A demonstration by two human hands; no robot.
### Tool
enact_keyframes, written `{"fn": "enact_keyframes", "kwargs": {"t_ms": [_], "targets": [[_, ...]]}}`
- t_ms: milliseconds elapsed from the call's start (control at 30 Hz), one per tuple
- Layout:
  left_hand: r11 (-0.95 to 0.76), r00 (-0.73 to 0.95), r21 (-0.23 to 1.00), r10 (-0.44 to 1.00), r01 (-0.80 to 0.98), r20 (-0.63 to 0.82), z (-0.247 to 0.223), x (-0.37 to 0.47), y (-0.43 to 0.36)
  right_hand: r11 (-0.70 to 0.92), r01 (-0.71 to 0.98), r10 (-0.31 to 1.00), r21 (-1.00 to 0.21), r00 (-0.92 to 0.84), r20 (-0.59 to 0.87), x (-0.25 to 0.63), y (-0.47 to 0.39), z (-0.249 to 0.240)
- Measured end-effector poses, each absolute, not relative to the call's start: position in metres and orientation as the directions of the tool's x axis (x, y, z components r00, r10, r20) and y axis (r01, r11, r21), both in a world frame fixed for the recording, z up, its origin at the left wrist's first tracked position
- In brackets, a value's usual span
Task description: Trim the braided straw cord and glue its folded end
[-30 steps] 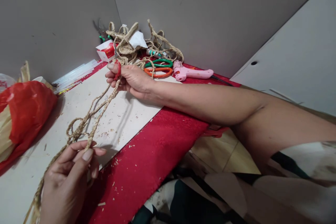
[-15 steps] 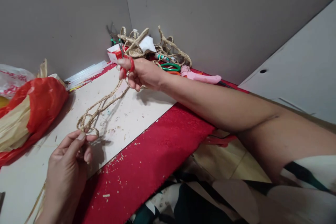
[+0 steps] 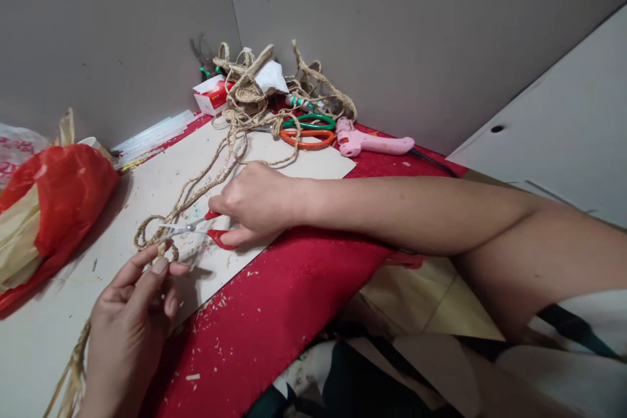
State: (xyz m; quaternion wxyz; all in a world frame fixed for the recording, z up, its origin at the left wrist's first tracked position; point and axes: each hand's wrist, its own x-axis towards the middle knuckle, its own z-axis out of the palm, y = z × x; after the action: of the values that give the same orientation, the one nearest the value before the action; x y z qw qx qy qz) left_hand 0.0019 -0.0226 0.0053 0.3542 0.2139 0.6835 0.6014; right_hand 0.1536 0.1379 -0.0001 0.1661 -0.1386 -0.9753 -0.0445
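Thumb and fingers of my left hand (image 3: pixel 134 307) pinch a braided straw cord (image 3: pixel 189 192) close to a small loop. The cord runs from there across the white board to a tangle at the back. My right hand (image 3: pixel 255 202) has its fingers in the red handles of a small pair of scissors (image 3: pixel 191 227). The blades are parted and point left, right beside the cord just above my left fingertips. Whether they touch the cord I cannot tell. A loose straw end (image 3: pixel 76 366) hangs down by my left wrist.
At the back lie heaped braided cord (image 3: pixel 249 88), larger scissors with green and orange handles (image 3: pixel 308 134), a pink glue gun (image 3: pixel 375 144) and a red-and-white box (image 3: pixel 211 95). A red plastic bag (image 3: pixel 78 189) sits left, near clear sticks (image 3: pixel 154 137). Straw scraps litter the red cloth (image 3: pixel 274 300).
My right hand has brought the red-handled scissors from the back pile down and toward my left hand, blades now at the cord. My left hand keeps its pinch, almost unmoved.
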Motion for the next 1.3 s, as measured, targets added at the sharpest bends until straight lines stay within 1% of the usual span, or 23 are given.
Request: {"fn": "enact_keyframes", "kwargs": {"t_ms": [100, 267, 367, 467, 567, 633, 733, 833, 1000, 1133, 1233, 1300], "targets": [[0.153, -0.595, 0.970, 0.768, -0.189, -0.237, 0.006, 0.000, -0.024, 0.963, 0.263, 0.233, 0.060, -0.922, 0.308, 0.153, 0.138, -0.002], [0.193, -0.501, 0.948, 0.812, -0.252, -0.299, 0.009, -0.003, -0.022, 0.958, 0.284, 0.263, 0.041, -0.926, 0.271, 0.151, 0.141, -0.002], [0.182, -0.477, 0.949, 0.830, -0.258, -0.289, 0.011, -0.002, -0.021, 0.954, 0.299, 0.283, 0.017, -0.916, 0.283, 0.152, 0.146, 0.001], [0.174, -0.508, 0.956, 0.816, -0.236, -0.274, 0.010, -0.002, -0.020, 0.952, 0.304, 0.298, -0.032, -0.901, 0.314, 0.153, 0.146, 0.004], [0.184, -0.546, 0.964, 0.796, -0.193, -0.261, 0.006, -0.005, -0.020, 0.959, 0.277, 0.279, -0.052, -0.903, 0.326, 0.155, 0.139, 0.004], [0.217, -0.550, 0.967, 0.795, -0.134, -0.255, 0.002, -0.006, -0.021, 0.968, 0.248, 0.247, -0.037, -0.919, 0.307, 0.155, 0.132, 0.003], [0.274, -0.570, 0.962, 0.791, 0.005, -0.222, 0.000, -0.004, -0.022, 0.978, 0.207, 0.194, 0.018, -0.941, 0.279, 0.155, 0.127, 0.000], [0.293, -0.609, 0.951, 0.773, 0.097, -0.176, -0.001, -0.001, -0.023, 0.978, 0.200, 0.178, 0.057, -0.947, 0.268, 0.154, 0.126, -0.002], [0.281, -0.627, 0.957, 0.759, 0.075, -0.174, -0.001, 0.004, -0.022, 0.980, 0.183, 0.158, 0.074, -0.953, 0.260, 0.155, 0.125, -0.002], [0.266, -0.627, 0.962, 0.760, 0.059, -0.171, 0.001, 0.008, -0.023, 0.984, 0.173, 0.156, 0.050, -0.959, 0.235, 0.156, 0.124, 0.002], [0.260, -0.633, 0.965, 0.753, 0.040, -0.177, 0.004, 0.009, -0.024, 0.981, 0.191, 0.180, 0.034, -0.961, 0.211, 0.155, 0.127, 0.004], [0.242, -0.644, 0.970, 0.746, 0.024, -0.171, 0.007, 0.010, -0.025, 0.978, 0.207, 0.199, 0.013, -0.953, 0.229, 0.154, 0.131, 0.003]]}}
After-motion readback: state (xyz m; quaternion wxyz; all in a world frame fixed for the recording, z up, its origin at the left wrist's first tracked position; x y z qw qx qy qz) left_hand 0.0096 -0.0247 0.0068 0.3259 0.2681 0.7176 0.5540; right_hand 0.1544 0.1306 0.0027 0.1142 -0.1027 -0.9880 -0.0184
